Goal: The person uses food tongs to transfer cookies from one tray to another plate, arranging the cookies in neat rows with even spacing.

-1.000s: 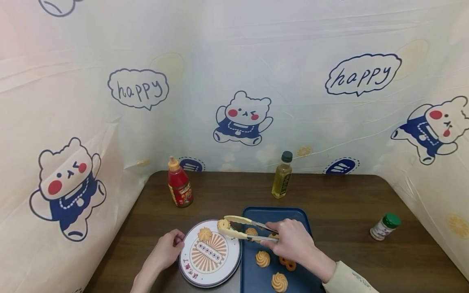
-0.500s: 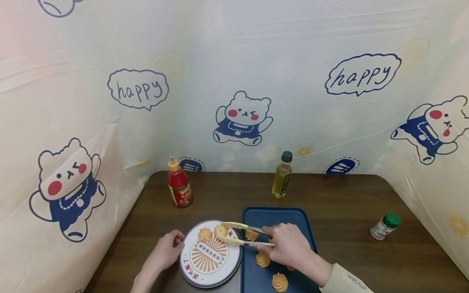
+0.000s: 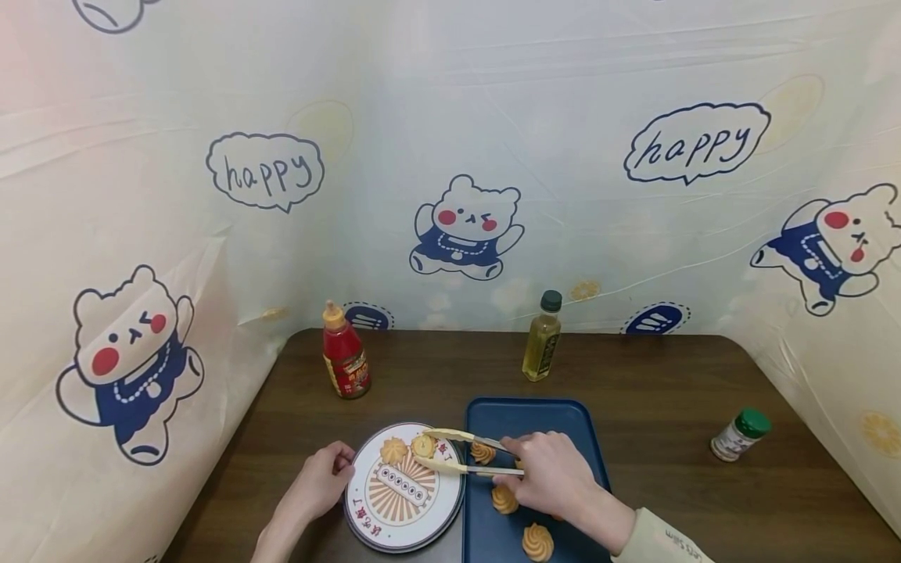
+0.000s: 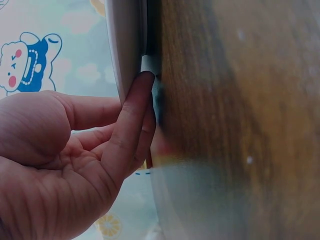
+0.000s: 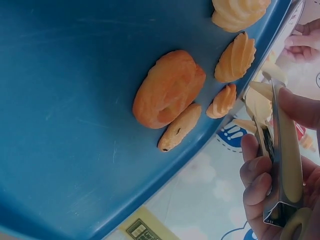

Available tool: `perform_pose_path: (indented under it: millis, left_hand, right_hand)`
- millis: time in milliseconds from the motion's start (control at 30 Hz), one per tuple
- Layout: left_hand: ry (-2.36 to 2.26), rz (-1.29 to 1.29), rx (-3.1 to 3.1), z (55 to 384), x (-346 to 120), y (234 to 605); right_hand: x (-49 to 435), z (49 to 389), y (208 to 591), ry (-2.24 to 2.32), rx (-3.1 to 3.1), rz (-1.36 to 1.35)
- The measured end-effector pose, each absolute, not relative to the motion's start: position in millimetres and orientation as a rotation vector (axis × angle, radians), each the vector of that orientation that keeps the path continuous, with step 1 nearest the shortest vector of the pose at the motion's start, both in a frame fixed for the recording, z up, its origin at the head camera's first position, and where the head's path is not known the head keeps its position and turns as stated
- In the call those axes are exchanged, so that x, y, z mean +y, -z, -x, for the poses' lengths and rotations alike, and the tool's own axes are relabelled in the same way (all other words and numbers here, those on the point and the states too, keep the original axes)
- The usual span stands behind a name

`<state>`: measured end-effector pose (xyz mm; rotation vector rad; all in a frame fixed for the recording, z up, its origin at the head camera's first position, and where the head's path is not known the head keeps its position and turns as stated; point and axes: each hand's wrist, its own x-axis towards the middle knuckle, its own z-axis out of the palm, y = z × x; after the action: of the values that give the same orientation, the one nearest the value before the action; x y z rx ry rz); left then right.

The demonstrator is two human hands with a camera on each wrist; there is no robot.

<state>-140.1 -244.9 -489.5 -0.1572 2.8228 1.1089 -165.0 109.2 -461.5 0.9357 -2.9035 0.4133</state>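
Observation:
My right hand holds a pair of tongs with cream tips and metal arms. The tips stand either side of a round cookie on the white printed plate. Beside that cookie lies a swirled star-shaped cookie. At the plate's left rim, my left hand pinches the edge; in the left wrist view the thumb is on one face and the fingers on the other. Swirled cookies lie on the blue tray, partly hidden by my right hand.
A red sauce bottle stands behind the plate, and an oil bottle behind the tray. To the right is a green-capped jar. The right wrist view shows a twisted pretzel-like cookie on the tray.
My right hand moved the tongs left and slightly down, bringing the round cookie further onto the plate beside the star-shaped one. The tips then spread away from it. My left hand stayed put.

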Motion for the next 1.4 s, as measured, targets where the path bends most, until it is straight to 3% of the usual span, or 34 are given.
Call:
perform_pose_path:
  millis: [700, 1400]
  left_hand:
    - [-1.104, 0.173, 2.804, 138.5, -245.6, 490.4]
    - [-1.12, 0.164, 2.806, 138.8, -245.9, 488.4]
  right_hand:
    - [115.9, 166.5, 454.4, -0.446, -2.947, -0.88]
    - [175.0, 159.4, 437.1, -0.597, -2.957, -0.575]
